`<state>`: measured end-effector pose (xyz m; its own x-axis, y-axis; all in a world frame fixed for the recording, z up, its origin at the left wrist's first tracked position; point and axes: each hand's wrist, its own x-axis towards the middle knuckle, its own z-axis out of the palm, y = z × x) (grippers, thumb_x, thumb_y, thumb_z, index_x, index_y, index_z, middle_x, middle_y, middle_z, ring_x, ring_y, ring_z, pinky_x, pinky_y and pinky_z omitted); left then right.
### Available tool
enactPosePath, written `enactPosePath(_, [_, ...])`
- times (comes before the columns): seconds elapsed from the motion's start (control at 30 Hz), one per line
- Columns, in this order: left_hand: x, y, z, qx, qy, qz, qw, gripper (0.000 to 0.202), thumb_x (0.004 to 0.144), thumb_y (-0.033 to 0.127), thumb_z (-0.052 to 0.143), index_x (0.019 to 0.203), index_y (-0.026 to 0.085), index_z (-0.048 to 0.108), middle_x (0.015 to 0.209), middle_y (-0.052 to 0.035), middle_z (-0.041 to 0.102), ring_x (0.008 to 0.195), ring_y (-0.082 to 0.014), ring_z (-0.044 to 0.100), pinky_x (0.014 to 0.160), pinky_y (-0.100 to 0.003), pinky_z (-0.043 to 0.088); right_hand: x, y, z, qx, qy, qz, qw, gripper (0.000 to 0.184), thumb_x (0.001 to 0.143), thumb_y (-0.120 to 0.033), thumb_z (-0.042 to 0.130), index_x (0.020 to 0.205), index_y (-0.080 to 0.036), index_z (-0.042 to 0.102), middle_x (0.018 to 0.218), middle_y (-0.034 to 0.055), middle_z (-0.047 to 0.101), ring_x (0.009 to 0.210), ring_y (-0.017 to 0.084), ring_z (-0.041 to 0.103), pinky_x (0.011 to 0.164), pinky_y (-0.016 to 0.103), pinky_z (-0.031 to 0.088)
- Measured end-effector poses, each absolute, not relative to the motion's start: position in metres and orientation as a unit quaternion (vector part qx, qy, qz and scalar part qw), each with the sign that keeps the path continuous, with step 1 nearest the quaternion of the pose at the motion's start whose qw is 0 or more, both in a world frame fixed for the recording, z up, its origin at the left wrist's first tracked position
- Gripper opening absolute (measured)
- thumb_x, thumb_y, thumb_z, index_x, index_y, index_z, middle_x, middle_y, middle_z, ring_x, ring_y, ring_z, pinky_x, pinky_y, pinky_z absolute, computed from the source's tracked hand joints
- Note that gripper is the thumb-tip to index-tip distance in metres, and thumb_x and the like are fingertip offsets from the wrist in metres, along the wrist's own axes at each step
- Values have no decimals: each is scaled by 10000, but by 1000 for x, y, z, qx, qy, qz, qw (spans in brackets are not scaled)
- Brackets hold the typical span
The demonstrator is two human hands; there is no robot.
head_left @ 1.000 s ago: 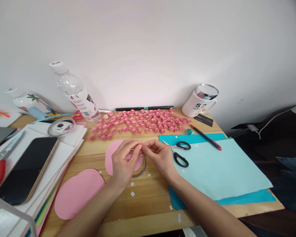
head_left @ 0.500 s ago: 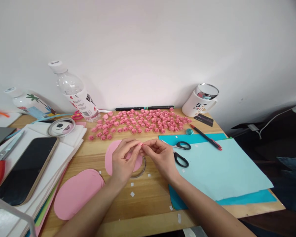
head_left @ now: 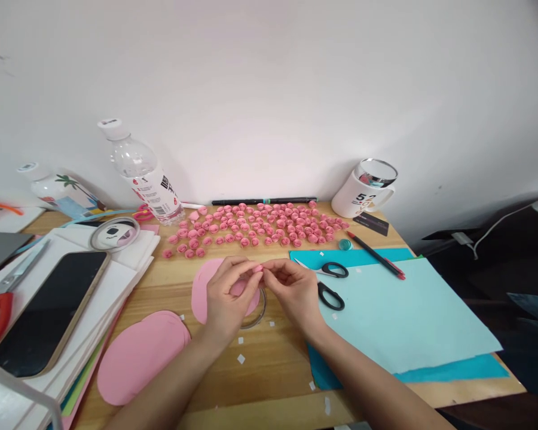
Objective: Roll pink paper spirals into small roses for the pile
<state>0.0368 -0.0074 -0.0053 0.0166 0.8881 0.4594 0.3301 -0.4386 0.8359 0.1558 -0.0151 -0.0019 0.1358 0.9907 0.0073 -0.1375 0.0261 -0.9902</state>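
Observation:
My left hand [head_left: 231, 292] and my right hand [head_left: 295, 291] meet fingertip to fingertip over the middle of the table. Pinched between them is a small pink paper roll [head_left: 257, 269], mostly covered by the fingers. Beneath my left hand lie pink paper pieces [head_left: 201, 292] with rounded edges, and a roll of tape [head_left: 260, 313] partly hidden by the hands. Behind the hands spreads a large group of small rolled pink paper roses [head_left: 260, 224]. More pink paper ovals [head_left: 138, 358] are stacked near my left forearm. Black-handled scissors [head_left: 334, 270] rest just right of my right hand.
Light blue paper sheets [head_left: 412, 316] cover the right side, with a red-black pen [head_left: 376, 255] above. A white mug [head_left: 361, 191] and a plastic bottle [head_left: 150, 173] stand by the wall. At left, a phone [head_left: 49, 310] and red-handled scissors [head_left: 0, 310] lie on papers.
The view has shifted slightly, so things sit a little lower in the picture. Both hands keep their pinch, and a bit more of the pink roll shows between the fingertips.

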Motion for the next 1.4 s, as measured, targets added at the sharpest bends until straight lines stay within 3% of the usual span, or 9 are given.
enactPosePath(0.2, [38,-10,-5,690,451,520,224,124,781,151,582,873,211,639,847,-30,593,789,-134,586,699,-261,518,155,-15,-4,-515,-424,486,564,78,682,-252,648,689,-175,640,663,24,683,622,155,628,611,280,527])
enactPosePath(0.4, [40,-10,-4,689,457,512,233,291,753,131,576,1032,212,574,915,-40,586,791,-140,589,690,-274,521,155,-16,-2,-522,-411,484,569,73,682,-246,642,684,-173,637,683,28,683,657,166,632,626,282,517])
enactPosePath(0.6, [42,-11,-5,654,488,508,276,101,774,158,550,866,191,575,801,-17,599,744,-128,581,670,-245,496,149,-22,-8,-524,-436,461,568,46,694,-230,637,709,-188,630,669,16,666,648,156,618,617,272,505])
enactPosePath(0.9, [43,-12,-8,634,488,524,291,203,757,163,570,956,204,562,851,-20,605,784,-135,594,706,-253,499,149,-20,-6,-523,-392,498,570,87,684,-262,650,682,-178,625,667,18,661,646,155,612,610,268,497])
enactPosePath(1.23, [45,-13,-2,607,493,520,344,53,786,184,540,838,187,548,755,-3,591,709,-116,579,627,-213,477,147,-21,-5,-508,-391,514,570,73,689,-239,646,663,-177,619,665,12,666,638,142,610,600,251,489])
enactPosePath(1.4, [47,-15,-1,594,508,503,370,31,810,204,519,831,190,538,749,-4,607,703,-118,588,606,-209,478,147,-25,-4,-538,-457,408,579,31,701,-213,625,694,-196,649,679,11,684,641,153,624,604,265,504])
